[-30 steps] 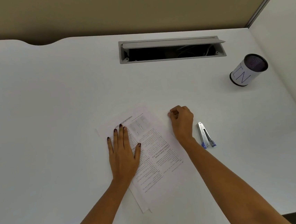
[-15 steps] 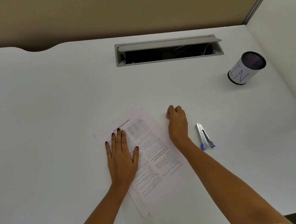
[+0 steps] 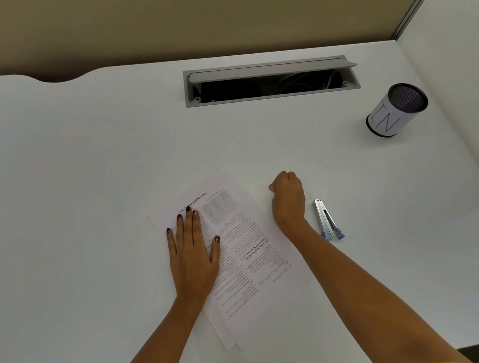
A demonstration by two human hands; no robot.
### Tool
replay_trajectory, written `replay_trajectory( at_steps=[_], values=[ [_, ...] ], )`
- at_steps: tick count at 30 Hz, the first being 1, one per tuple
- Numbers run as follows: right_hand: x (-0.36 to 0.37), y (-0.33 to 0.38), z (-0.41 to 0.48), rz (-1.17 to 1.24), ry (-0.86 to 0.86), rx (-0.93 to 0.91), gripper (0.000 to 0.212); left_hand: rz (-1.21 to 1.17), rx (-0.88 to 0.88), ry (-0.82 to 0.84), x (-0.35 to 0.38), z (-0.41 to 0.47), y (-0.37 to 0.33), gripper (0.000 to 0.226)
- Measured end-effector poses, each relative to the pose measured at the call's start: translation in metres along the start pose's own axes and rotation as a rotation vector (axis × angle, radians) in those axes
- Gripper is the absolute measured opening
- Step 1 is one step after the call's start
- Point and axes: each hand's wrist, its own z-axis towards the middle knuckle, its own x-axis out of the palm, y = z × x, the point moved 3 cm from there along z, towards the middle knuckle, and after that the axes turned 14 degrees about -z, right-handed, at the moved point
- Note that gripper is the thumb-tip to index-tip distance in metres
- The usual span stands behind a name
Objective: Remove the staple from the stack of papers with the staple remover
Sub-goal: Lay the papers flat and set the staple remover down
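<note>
We have our left hand [image 3: 192, 253] pressed flat, fingers spread, on the stack of papers [image 3: 248, 256], which lies at a slant on the white desk [image 3: 84, 167] with its long axis running from near us on the right up and away toward the left. Our right hand [image 3: 288, 200] rests on the bare desk just off the stack's right edge, curled into a loose fist; whether the fingertips pinch anything we cannot tell, and no staple is visible on the sheets at this size. The relation that matters for the coming move is where the staple remover [image 3: 327, 220] lies: on the desk just to the right of our right wrist, apart from it, its long axis pointing roughly away from us with the blue-tipped end nearest us. The right hand is far the nearer one, so we judge it should take the tool while the left keeps the sheets pinned. A paper-wrapped cup marked "IN" [image 3: 395, 110] stands well apart at the far right, beyond an open cable slot [image 3: 269, 81]. Against the earlier frames, the papers, left hand and tool sit as before, while our right fist has closed a little and its raised fingers have tucked in.
</note>
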Motion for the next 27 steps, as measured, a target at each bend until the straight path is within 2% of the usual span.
replay_trajectory(
  at_steps=[4,9,14,18,23,27],
  values=[
    [0.005,0.000,-0.003,-0.117,-0.030,-0.112,0.021,-0.001,0.002,0.000,0.000,0.000,-0.001,0.067],
    [0.008,-0.002,-0.004,-0.144,-0.065,-0.171,0.022,-0.007,0.007,-0.011,-0.001,-0.001,-0.002,0.066],
    [-0.001,-0.010,-0.008,0.085,-0.087,-0.107,0.024,-0.016,0.006,-0.010,-0.002,0.000,-0.002,0.067],
    [-0.013,-0.023,-0.006,0.380,-0.046,0.112,0.039,-0.050,0.000,-0.023,-0.001,0.000,-0.005,0.066],
    [-0.019,-0.038,-0.009,0.496,-0.109,0.220,0.019,-0.067,0.037,-0.038,0.003,0.010,-0.024,0.061],
    [-0.020,-0.047,-0.012,0.556,-0.139,0.177,0.009,-0.086,0.073,-0.031,0.011,0.021,-0.042,0.056]
  ],
)
